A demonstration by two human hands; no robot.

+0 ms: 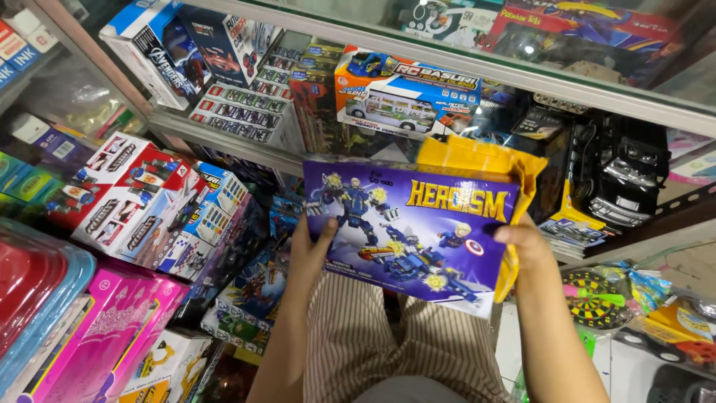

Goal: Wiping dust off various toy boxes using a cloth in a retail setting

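Between crowded toy shelves, held up over striped trousers [388, 336]: purple toy box [406, 227] with blue robot artwork, tilted slightly, gripped at both short ends. Left hand [309, 250] clasping the left edge, thumb across the front face. Right hand [522, 242] clasping the right edge, thumb on the front, fingers hidden behind. Just behind the box, touching it, yellow cloth [485, 160]. On the glass shelf [224, 134] above left, stacked boxed toy cars; further right, black toy truck [615, 175]. Lower left, pink boxes [112, 328]. Lower right, dartboard toy [593, 298].
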